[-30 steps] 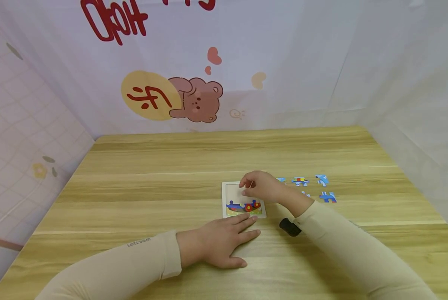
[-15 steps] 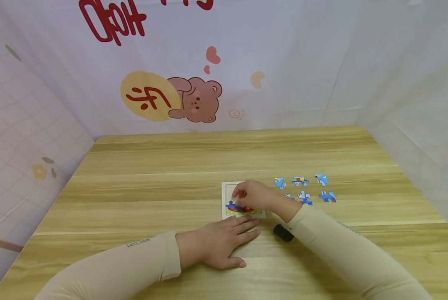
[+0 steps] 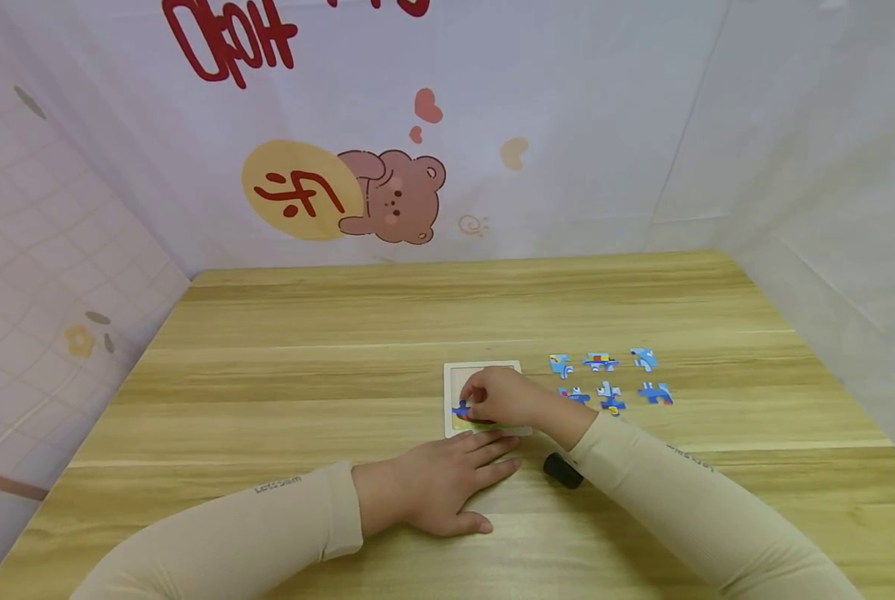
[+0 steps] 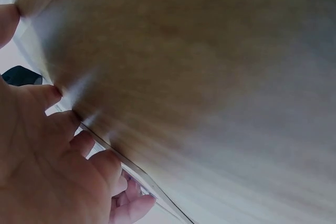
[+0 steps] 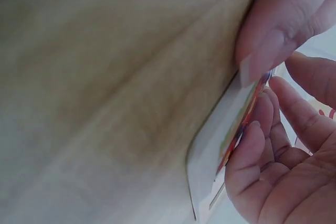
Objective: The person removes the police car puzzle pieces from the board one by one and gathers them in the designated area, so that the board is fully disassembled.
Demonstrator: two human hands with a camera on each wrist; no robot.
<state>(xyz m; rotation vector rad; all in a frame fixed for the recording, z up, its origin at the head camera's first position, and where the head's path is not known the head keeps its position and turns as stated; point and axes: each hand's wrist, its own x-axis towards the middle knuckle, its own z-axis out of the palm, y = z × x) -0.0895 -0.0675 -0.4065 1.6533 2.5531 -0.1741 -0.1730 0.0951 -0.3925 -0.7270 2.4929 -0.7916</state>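
My left hand point(image 3: 447, 487) lies flat, fingers spread, its fingertips at the near edge of a white-framed puzzle board point(image 3: 448, 383). In the left wrist view those fingers point(image 4: 105, 167) reach the board's rim. My right hand point(image 3: 506, 395) is bent over the board, index finger and thumb close together at a blue puzzle piece point(image 3: 460, 409) with a round knob. In the right wrist view the right thumb point(image 5: 245, 148) rests against the coloured puzzle picture point(image 5: 230, 145), with the other fingers loosely bent. Most of the lower row of pieces is hidden under this hand.
Right of the board, several loose blue puzzle pieces point(image 3: 600, 362) lie in two rows. A black cylindrical object point(image 3: 562, 471) is beneath the right wrist. Behind the wooden table point(image 3: 305, 333) hangs a white printed curtain point(image 3: 582, 125).
My right hand has come down and to the left, from above the board's upper part onto the lower row of pieces. More loose pieces show now. The left hand has stayed put.
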